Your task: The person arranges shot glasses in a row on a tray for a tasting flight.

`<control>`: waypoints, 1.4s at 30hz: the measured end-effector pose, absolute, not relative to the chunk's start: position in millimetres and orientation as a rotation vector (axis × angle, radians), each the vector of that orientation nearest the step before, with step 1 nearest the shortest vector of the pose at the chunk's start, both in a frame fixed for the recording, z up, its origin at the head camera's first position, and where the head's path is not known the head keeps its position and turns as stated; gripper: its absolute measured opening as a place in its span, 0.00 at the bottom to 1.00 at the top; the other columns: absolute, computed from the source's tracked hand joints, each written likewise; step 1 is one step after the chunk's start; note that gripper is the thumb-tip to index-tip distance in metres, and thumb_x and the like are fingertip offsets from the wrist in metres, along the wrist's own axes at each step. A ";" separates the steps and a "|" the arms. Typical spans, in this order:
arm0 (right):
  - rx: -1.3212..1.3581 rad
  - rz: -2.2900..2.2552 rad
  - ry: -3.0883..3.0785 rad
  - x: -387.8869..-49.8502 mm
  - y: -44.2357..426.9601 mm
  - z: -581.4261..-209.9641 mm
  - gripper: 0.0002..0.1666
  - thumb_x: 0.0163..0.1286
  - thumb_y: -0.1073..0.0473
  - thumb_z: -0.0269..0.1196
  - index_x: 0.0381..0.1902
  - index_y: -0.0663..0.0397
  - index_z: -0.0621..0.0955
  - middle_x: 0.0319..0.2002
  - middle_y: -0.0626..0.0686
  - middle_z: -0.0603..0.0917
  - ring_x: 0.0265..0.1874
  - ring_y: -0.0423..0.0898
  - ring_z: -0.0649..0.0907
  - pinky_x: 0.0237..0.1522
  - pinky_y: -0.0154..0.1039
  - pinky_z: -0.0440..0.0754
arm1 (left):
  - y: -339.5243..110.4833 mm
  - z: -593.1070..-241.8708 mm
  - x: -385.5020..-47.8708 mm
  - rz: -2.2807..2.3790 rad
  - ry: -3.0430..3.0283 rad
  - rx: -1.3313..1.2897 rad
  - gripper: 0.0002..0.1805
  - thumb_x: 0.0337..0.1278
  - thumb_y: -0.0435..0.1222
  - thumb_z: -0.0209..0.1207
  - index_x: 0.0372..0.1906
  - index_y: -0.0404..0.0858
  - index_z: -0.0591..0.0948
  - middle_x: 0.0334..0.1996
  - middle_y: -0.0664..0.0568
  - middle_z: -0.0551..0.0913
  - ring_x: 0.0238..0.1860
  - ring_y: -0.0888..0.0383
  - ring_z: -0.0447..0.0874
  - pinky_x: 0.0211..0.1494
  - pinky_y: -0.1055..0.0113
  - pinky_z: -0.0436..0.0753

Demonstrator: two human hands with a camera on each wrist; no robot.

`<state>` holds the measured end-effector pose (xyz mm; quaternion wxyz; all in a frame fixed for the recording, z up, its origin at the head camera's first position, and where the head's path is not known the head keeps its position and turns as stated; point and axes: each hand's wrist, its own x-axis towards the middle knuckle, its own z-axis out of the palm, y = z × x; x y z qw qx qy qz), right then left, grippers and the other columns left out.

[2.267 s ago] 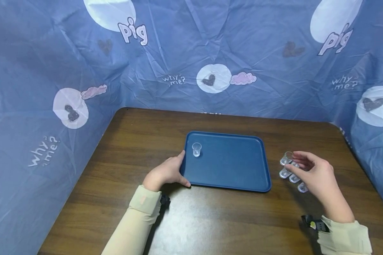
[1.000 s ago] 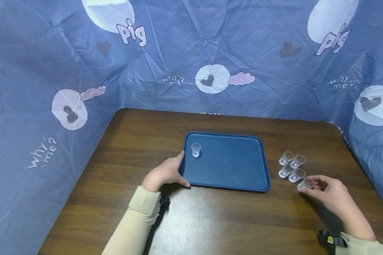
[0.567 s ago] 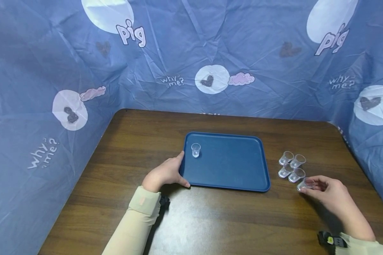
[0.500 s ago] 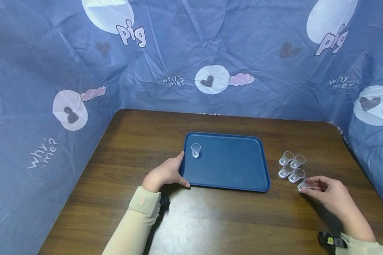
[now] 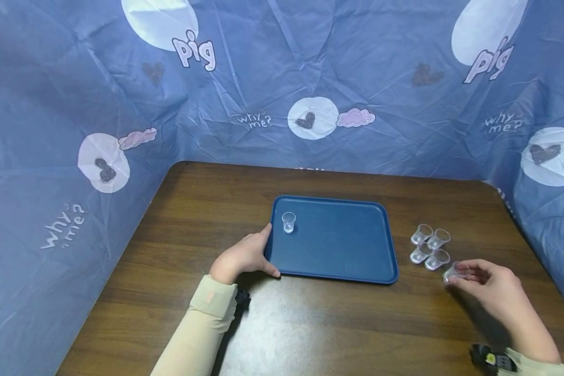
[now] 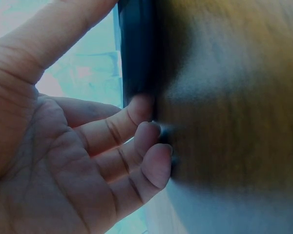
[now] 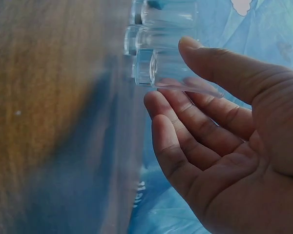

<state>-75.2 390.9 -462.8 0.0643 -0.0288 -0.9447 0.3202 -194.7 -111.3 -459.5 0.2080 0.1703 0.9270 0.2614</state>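
If we swing our right hand (image 5: 495, 290) sideways, the clear shot glass (image 5: 451, 273) it pinches could knock over the four shot glasses (image 5: 436, 259) beside it on the table (image 5: 338, 324); a loose pinch could let it slip. Our left hand (image 5: 244, 257), not gripping, rests against the blue tray (image 5: 338, 240). Since half a second ago, we see the pinched glass slightly further right, away from the others.

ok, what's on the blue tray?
One clear cup, upright, toward the left of the blue tray. Its base covers the spot beneath; the left hand hides some rim.
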 end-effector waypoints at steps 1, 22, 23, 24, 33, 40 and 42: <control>-0.082 0.963 -2.844 -75.1 390.7 -461.8 0.20 0.58 0.60 0.79 0.44 0.67 0.85 0.37 0.60 0.88 0.28 0.30 0.81 0.27 0.24 0.77 | -111.5 -459.7 -194.9 0.727 2.582 0.475 0.71 0.38 0.47 0.83 0.80 0.27 0.48 0.71 0.31 0.65 0.69 0.42 0.67 0.70 0.53 0.67; 0.026 0.968 -2.729 -82.3 369.2 -431.6 0.17 0.57 0.63 0.79 0.42 0.64 0.86 0.36 0.58 0.88 0.28 0.29 0.82 0.29 0.22 0.77 | -111.3 -458.8 -194.3 0.729 2.591 0.505 0.71 0.37 0.47 0.83 0.79 0.24 0.49 0.71 0.30 0.66 0.69 0.41 0.68 0.70 0.53 0.67; 0.039 0.970 -2.726 -83.4 367.4 -430.8 0.17 0.57 0.63 0.79 0.42 0.64 0.86 0.36 0.58 0.88 0.28 0.29 0.82 0.29 0.22 0.77 | -111.4 -458.7 -194.2 0.731 2.590 0.505 0.71 0.37 0.47 0.83 0.79 0.24 0.49 0.71 0.30 0.66 0.69 0.41 0.68 0.70 0.53 0.67; 0.050 0.978 -2.726 -84.5 365.5 -429.9 0.17 0.57 0.63 0.79 0.42 0.64 0.86 0.35 0.57 0.88 0.28 0.29 0.82 0.29 0.22 0.77 | -111.5 -458.8 -194.3 0.729 2.589 0.504 0.71 0.37 0.47 0.83 0.79 0.25 0.49 0.71 0.30 0.66 0.69 0.42 0.68 0.70 0.53 0.67; 0.089 0.991 -2.737 -95.8 343.4 -424.4 0.17 0.56 0.62 0.79 0.41 0.64 0.86 0.35 0.58 0.88 0.28 0.32 0.82 0.28 0.23 0.78 | -111.5 -460.1 -195.0 0.723 2.588 0.502 0.71 0.37 0.47 0.83 0.79 0.25 0.48 0.71 0.30 0.66 0.69 0.42 0.68 0.70 0.53 0.68; 0.092 0.981 -2.828 -105.2 324.4 -419.5 0.20 0.59 0.55 0.79 0.44 0.61 0.86 0.36 0.54 0.88 0.30 0.37 0.83 0.29 0.27 0.79 | -111.0 -458.2 -194.3 0.718 2.582 0.482 0.71 0.38 0.47 0.83 0.79 0.26 0.48 0.72 0.31 0.65 0.70 0.42 0.67 0.70 0.53 0.67; 0.111 0.981 -2.847 -109.8 318.0 -418.0 0.21 0.60 0.54 0.78 0.45 0.61 0.86 0.37 0.54 0.87 0.31 0.40 0.83 0.30 0.29 0.80 | -111.2 -457.9 -194.2 0.715 2.582 0.477 0.71 0.38 0.47 0.83 0.80 0.26 0.48 0.72 0.31 0.64 0.70 0.42 0.67 0.70 0.53 0.67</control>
